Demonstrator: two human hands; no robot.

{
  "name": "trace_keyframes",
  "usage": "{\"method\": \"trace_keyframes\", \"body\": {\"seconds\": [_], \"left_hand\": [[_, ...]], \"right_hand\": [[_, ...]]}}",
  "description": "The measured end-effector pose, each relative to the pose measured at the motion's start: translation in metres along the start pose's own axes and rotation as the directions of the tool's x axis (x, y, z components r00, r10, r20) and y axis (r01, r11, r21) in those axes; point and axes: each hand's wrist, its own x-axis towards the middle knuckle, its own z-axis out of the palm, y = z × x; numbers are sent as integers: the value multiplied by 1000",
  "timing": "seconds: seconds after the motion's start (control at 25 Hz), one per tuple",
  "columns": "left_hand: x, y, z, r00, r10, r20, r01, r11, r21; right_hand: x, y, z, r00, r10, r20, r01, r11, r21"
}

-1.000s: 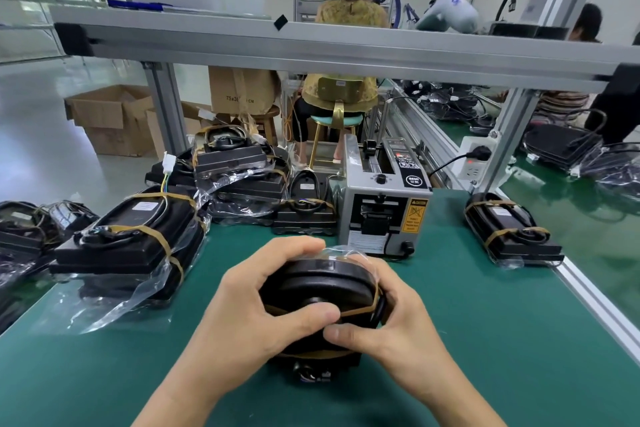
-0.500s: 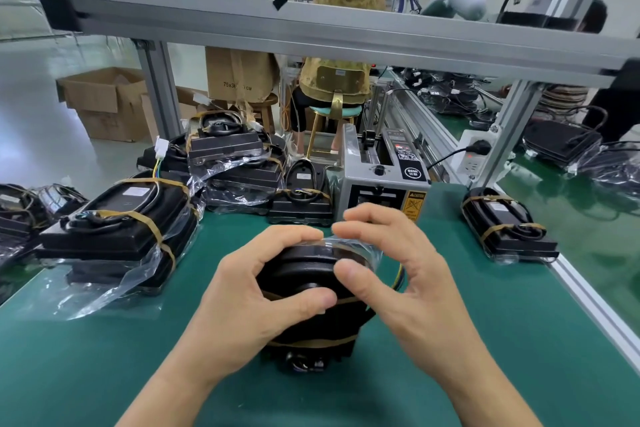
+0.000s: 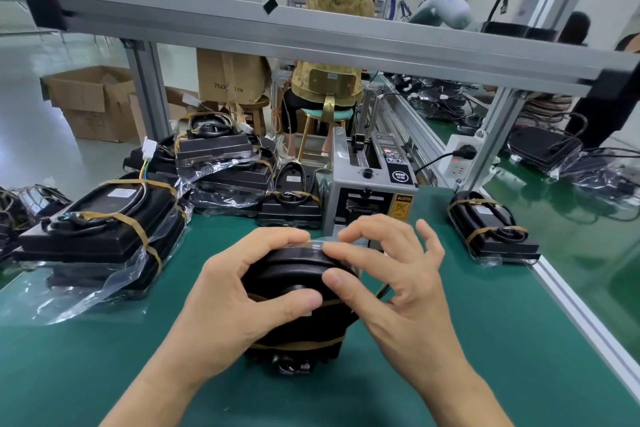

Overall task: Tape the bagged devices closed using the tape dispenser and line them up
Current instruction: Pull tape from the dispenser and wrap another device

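Note:
A black bagged device (image 3: 294,274) with brown bands stands on the green mat (image 3: 485,340) in front of me. My left hand (image 3: 235,298) grips its left side, thumb across the front and fingers over the top. My right hand (image 3: 391,274) pinches a strip of clear tape at the device's top edge with thumb and forefinger, the other fingers spread. The grey tape dispenser (image 3: 370,191) stands just behind the device. One taped device (image 3: 491,229) lies to the right of the dispenser.
Several bagged devices (image 3: 100,232) are piled at the left and back left. A metal frame beam (image 3: 311,35) crosses overhead, with a post (image 3: 491,146) and a power socket (image 3: 460,156) at the right. A person sits on a stool beyond the bench.
My right hand has lifted off the device's right side and now pinches tape at its top edge. The left hand keeps its hold on the device.

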Motion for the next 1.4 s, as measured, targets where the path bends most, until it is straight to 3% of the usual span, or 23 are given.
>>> {"method": "trace_keyframes", "body": {"seconds": [0.16,0.24,0.36,0.52,0.64,0.8,0.92,1.0,1.08,1.16,1.28,1.4], "left_hand": [[0,-1,-6,997,20,73,-23,998,52],[-1,-3,-9,998,50,46,-55,992,113],[-3,-10,-9,994,86,-66,-76,986,146],[1,-22,-11,987,85,-140,-58,980,190],[3,-28,-12,985,90,-147,-56,973,224],[-1,-32,-14,985,66,-162,-30,975,218],[-4,-28,-16,979,55,-195,-12,976,215],[-7,-17,-12,967,78,-244,-25,977,212],[-8,-9,-9,960,65,-271,-13,982,188],[-8,-5,-8,961,44,-274,-1,988,154],[-10,-5,-9,964,40,-261,-1,989,148],[-13,-3,-12,951,3,-309,14,998,54]], "right_hand": [[-1,6,0,995,78,69,-90,977,194],[4,19,2,968,246,46,-246,898,364],[14,53,10,764,643,62,-575,632,520],[36,85,30,537,838,99,-769,438,466],[56,97,43,443,895,61,-810,370,455],[72,103,55,394,918,41,-834,339,436],[76,86,47,476,873,111,-798,375,472],[73,62,37,634,760,144,-698,481,530],[62,32,29,833,537,134,-511,654,558],[48,4,23,950,287,123,-309,819,483],[30,-22,23,991,80,104,-108,948,300],[19,-31,21,996,84,15,-86,974,207]]}}
